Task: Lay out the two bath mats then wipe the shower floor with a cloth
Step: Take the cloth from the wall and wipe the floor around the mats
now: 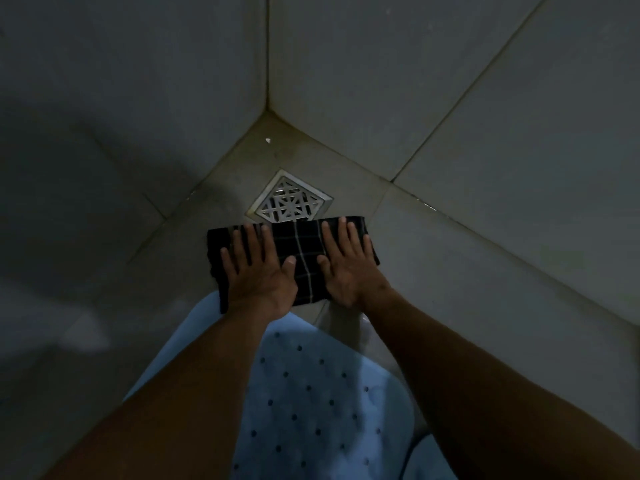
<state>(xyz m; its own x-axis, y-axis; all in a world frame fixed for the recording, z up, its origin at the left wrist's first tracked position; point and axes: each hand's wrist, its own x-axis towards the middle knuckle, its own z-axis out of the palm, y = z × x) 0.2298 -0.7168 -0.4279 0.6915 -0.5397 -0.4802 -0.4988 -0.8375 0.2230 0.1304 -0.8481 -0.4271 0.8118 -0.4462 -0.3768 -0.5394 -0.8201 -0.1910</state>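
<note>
Forearms half-hide bath mat; left hand, right hand press cloth, fingers spread

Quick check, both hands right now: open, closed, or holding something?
Left hand: open, fingers straight and spread, pressing flat on the dark checked cloth.
Right hand: open, fingers straight, pressing flat on the same cloth.

head view, steeply downward, close above shower floor corner
</note>
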